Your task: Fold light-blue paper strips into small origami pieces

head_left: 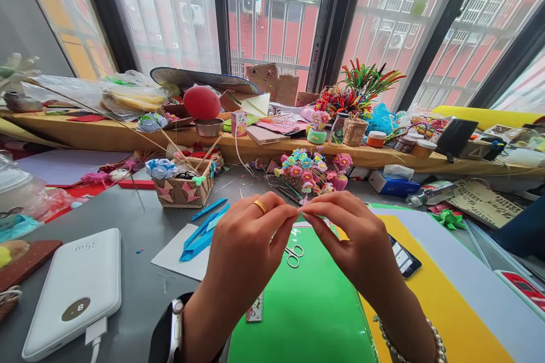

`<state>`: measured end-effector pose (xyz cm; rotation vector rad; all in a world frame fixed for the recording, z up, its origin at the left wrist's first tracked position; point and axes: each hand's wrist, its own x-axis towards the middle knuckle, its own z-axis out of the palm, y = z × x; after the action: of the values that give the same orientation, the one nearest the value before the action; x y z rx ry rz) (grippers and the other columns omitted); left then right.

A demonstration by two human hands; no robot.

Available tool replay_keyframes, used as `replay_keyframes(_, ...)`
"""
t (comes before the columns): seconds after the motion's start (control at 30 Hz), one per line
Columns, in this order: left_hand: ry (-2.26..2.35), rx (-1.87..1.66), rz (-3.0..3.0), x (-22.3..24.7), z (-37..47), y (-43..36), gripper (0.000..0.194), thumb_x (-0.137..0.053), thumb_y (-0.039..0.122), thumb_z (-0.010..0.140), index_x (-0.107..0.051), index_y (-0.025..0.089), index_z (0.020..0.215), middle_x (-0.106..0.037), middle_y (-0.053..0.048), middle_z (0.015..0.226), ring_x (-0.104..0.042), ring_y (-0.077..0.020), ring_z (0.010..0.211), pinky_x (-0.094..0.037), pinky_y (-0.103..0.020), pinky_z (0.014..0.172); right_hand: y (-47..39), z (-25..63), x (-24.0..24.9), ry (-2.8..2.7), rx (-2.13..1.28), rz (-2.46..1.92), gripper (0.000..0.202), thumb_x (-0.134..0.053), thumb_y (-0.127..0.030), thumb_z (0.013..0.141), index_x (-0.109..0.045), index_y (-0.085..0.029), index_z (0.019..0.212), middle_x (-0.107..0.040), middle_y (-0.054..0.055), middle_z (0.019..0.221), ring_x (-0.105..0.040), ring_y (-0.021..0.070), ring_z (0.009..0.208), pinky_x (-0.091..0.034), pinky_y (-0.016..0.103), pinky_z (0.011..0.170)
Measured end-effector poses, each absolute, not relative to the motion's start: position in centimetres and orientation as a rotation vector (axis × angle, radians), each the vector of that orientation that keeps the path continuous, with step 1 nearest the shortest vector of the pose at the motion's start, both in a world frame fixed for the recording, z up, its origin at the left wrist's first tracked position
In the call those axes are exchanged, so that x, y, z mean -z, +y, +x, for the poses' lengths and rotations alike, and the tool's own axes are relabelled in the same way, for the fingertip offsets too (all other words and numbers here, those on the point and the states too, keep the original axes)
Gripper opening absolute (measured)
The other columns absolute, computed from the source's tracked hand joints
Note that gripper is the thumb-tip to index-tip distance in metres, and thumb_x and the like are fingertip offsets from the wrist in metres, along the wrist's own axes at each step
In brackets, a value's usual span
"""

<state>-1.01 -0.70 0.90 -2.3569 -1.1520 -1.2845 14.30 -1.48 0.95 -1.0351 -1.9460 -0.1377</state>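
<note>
My left hand (251, 238) and my right hand (355, 238) meet fingertip to fingertip above a green sheet (306, 306). Both are closed in a pinch, thumb against forefinger. Whatever lies between the tips is too small to name; only a pale speck shows there. Just below them, small scissors (294, 256) rest on the green sheet. A small printed strip (255, 309) lies partly under my left wrist. Left of that hand, folded blue paper strips (200, 241) lie on a white sheet (170, 258).
A white power bank (76, 289) with a cable lies at the left. Ahead stand a cardboard basket (183, 190) and colourful craft flowers (306, 167). Right of the green sheet are a phone (404, 258) and yellow paper (447, 306). A cluttered shelf (272, 150) runs along the windows.
</note>
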Motion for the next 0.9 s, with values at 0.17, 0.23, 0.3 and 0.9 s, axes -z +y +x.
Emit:
replay_keyframes(0.17, -1.142, 1.282, -2.352, -0.8, -1.0, -0.6, 0.01, -0.054, 0.019, 0.077, -0.064, 0.019, 0.074, -0.064, 0.0, 0.069, -0.057, -0.016, 0.063, -0.044, -0.029, 0.059, -1.5, 14.5, -1.0, -1.921, 0.194, -1.048, 0.011, -0.054, -0.013, 0.077, -0.064, -0.017, 0.078, -0.066, 0.005, 0.075, -0.057, 0.0184, 0.073, -0.045, 0.034, 0.068)
replay_keyframes(0.23, -1.139, 1.278, -2.338, -0.8, -1.1, -0.5, 0.011, -0.054, 0.018, 0.076, -0.064, 0.018, 0.073, -0.064, 0.0, 0.069, -0.057, -0.0159, 0.062, -0.044, -0.029, 0.059, -1.4, 14.8, -0.9, -1.89, 0.251, -1.072, 0.01, -0.055, -0.013, 0.076, -0.064, -0.017, 0.078, -0.066, 0.005, 0.075, -0.057, 0.019, 0.073, -0.045, 0.034, 0.068)
replay_keyframes(0.3, -1.145, 1.283, -2.322, -0.8, -1.1, -0.5, 0.01, -0.054, 0.018, 0.076, -0.064, 0.019, 0.073, -0.064, -0.001, 0.069, -0.057, -0.0159, 0.062, -0.044, -0.029, 0.059, -1.1, 15.2, -0.9, -1.846, 0.33, -1.112, 0.011, -0.054, -0.013, 0.076, -0.064, -0.016, 0.078, -0.065, 0.006, 0.076, -0.057, 0.02, 0.074, -0.045, 0.035, 0.069)
replay_keyframes(0.9, -1.192, 1.395, -2.368, -1.0, -1.0, -0.6, 0.01, -0.055, 0.017, 0.075, -0.065, 0.018, 0.073, -0.063, 0.0, 0.07, -0.057, -0.0141, 0.063, -0.045, -0.027, 0.06, -1.0, 15.6, -1.2, -1.749, 0.331, -1.137, 0.008, -0.055, -0.015, 0.076, -0.063, -0.016, 0.077, -0.065, 0.007, 0.077, -0.057, 0.0203, 0.077, -0.045, 0.035, 0.072)
